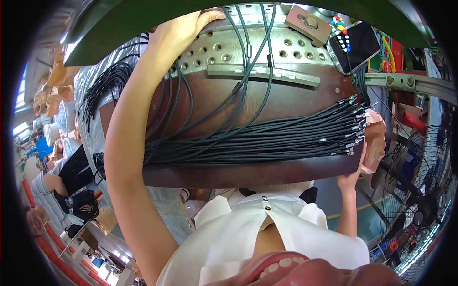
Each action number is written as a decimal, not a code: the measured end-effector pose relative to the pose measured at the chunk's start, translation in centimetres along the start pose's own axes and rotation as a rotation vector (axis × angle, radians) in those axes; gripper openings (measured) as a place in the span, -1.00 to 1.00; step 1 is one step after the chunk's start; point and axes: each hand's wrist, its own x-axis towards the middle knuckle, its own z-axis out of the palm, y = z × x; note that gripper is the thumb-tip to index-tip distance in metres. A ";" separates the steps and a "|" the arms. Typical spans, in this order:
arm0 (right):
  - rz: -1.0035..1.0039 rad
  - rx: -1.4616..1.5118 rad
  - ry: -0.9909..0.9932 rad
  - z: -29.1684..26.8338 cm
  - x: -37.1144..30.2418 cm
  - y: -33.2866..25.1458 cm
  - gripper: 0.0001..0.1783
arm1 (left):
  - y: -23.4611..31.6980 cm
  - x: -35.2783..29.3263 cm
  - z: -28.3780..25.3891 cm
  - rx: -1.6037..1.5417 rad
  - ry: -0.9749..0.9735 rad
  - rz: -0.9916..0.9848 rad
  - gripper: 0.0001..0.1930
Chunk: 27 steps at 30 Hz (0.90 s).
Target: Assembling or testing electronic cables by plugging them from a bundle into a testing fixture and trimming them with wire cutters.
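Observation:
My left hand (179,33) reaches over the metal plate (229,50) at the top, its thumb stretched toward several black cables (241,33). The green machine edge hides its other fingers, and I cannot tell what they hold. At the right end of the brown board (267,178), my right hand (350,178) lies low against the edge, one finger running up beside the connectors. The rest of its fingers are hidden. A thick row of black cables (248,143) lies across the board, silver connector ends (355,131) pointing right. Several loose strands curve up onto the plate.
A green machine part (90,43) arches overhead. A metal bar (262,74), a bolted block (310,24) and a phone (355,47) lie on or beside the plate. More cables (107,83) hang at left. A fan (420,209) stands at lower right. Another person (52,186) sits at left.

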 end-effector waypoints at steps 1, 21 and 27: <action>-0.005 0.038 0.011 0.1 -0.5 1.1 -0.39 | 0.0 0.1 0.0 0.003 -0.005 0.000 -0.69; -0.119 -0.111 -0.251 1.9 -4.7 7.9 -0.81 | 14.3 -32.7 -3.9 -0.067 -0.793 -0.780 -0.73; -0.154 -0.191 -0.257 1.4 -4.8 8.1 -0.79 | 11.1 -37.4 -0.1 0.190 -0.430 -0.676 -0.82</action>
